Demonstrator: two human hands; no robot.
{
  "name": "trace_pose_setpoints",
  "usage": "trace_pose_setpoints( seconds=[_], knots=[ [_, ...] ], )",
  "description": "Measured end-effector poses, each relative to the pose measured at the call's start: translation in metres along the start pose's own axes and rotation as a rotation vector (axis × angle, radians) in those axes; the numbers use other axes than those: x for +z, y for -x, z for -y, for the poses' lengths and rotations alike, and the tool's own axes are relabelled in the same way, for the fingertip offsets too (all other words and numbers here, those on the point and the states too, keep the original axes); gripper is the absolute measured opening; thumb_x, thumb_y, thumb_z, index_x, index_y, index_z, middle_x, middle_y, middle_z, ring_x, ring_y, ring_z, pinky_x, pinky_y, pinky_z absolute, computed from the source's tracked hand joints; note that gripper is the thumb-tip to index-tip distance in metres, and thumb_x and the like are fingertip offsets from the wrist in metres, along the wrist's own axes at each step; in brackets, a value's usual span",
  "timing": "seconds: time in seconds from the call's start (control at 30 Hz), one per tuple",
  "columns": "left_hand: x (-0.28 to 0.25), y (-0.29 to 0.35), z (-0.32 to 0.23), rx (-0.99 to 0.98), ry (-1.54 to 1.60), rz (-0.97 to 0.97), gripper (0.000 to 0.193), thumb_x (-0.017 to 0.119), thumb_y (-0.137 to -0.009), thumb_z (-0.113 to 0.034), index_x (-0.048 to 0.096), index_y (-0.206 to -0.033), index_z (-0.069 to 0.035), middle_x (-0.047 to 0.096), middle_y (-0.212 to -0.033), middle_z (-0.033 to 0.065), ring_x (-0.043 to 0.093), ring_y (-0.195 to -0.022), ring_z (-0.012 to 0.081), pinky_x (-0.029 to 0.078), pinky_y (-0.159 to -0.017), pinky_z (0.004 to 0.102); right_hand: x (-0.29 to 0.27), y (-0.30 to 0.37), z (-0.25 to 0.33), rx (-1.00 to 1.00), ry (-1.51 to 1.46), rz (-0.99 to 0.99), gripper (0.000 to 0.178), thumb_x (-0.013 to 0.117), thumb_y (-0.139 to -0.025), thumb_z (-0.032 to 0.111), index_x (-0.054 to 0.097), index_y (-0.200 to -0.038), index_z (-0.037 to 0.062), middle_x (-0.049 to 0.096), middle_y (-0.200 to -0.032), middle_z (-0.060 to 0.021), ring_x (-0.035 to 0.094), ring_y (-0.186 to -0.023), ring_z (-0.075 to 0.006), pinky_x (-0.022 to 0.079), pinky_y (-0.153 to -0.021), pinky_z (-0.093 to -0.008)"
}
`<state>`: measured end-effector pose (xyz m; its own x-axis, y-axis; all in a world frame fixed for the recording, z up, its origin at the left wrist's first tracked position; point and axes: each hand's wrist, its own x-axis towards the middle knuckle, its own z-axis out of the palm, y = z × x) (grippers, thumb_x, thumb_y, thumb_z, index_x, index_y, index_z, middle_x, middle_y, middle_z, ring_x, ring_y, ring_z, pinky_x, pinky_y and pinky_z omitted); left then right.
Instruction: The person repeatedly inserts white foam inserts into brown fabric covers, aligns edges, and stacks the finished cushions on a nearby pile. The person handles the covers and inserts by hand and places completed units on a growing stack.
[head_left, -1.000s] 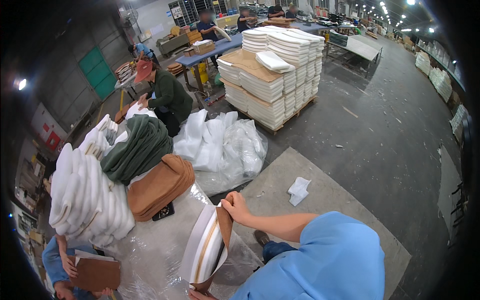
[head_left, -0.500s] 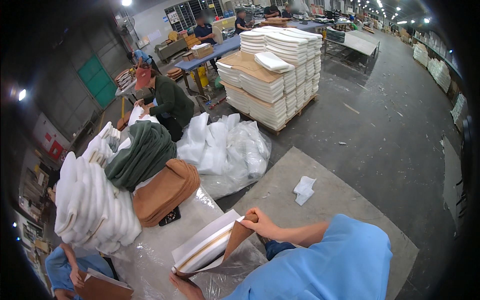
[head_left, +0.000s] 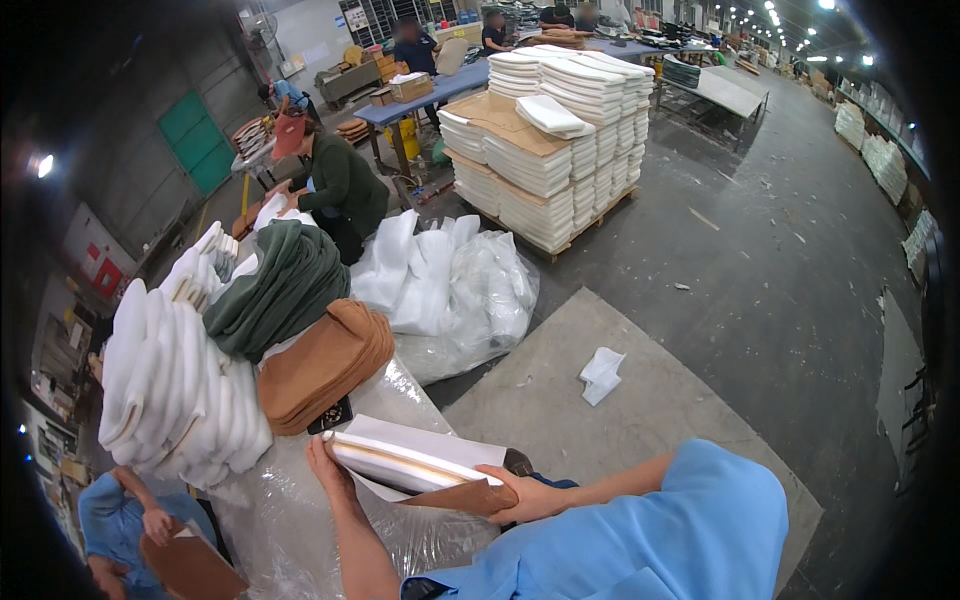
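Observation:
A white foam pad (head_left: 405, 464) with a tan line along its edge sits partly inside a brown fabric cover (head_left: 465, 497). A white sheet (head_left: 425, 437) lies along its far side. My left hand (head_left: 332, 472) is closed round the pad's left end, its fingertips partly hidden. At the other end, my right hand (head_left: 530, 496) grips the brown cover with the pad's edge inside it. The bundle is held above a plastic-covered table (head_left: 290, 520).
Brown covers (head_left: 325, 365), dark green covers (head_left: 280, 290) and white padded pieces (head_left: 180, 385) are piled on the table. A co-worker (head_left: 150, 530) handles a brown piece at lower left. Bagged white foam (head_left: 450, 285) and a pallet stack of white pads (head_left: 560, 150) stand beyond.
The bundle has turned so its left end is now farther away and its right end nearer. My left hand moved up and left with it; my right hand came down.

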<state>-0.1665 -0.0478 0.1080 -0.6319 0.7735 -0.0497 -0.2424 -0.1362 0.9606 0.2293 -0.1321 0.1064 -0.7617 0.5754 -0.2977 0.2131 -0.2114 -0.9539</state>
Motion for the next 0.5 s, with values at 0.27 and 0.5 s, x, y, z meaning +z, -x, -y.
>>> trace_pose_setpoints(
  seconds=[0.27, 0.5],
  knots=[
    [0.015, -0.012, 0.011, -0.046, -0.039, 0.068, 0.042, 0.058, -0.104, -0.035, 0.049, -0.135, -0.009, 0.058, -0.119, 0.0071, 0.059, -0.110, 0.0195, 0.049, -0.097, 0.0340, 0.006, -0.009, -0.021, -0.201, 0.075, 0.052, 0.104, 0.072, -0.096, 0.020, -0.002, -0.168, 0.0106, 0.042, -0.156, -0.0209, 0.048, -0.140, -0.0275, 0.040, -0.115, -0.0350],
    [0.008, -0.013, 0.019, -0.024, -0.067, 0.071, 0.047, 0.054, -0.102, -0.035, 0.044, -0.141, -0.010, 0.054, -0.123, 0.0084, 0.056, -0.113, 0.0217, 0.048, -0.101, 0.0374, 0.011, -0.017, -0.025, -0.249, 0.143, 0.057, 0.103, 0.072, -0.093, 0.014, 0.001, -0.167, 0.0064, 0.030, -0.162, -0.0225, 0.039, -0.147, -0.0303, 0.035, -0.121, -0.0369]
  ],
)
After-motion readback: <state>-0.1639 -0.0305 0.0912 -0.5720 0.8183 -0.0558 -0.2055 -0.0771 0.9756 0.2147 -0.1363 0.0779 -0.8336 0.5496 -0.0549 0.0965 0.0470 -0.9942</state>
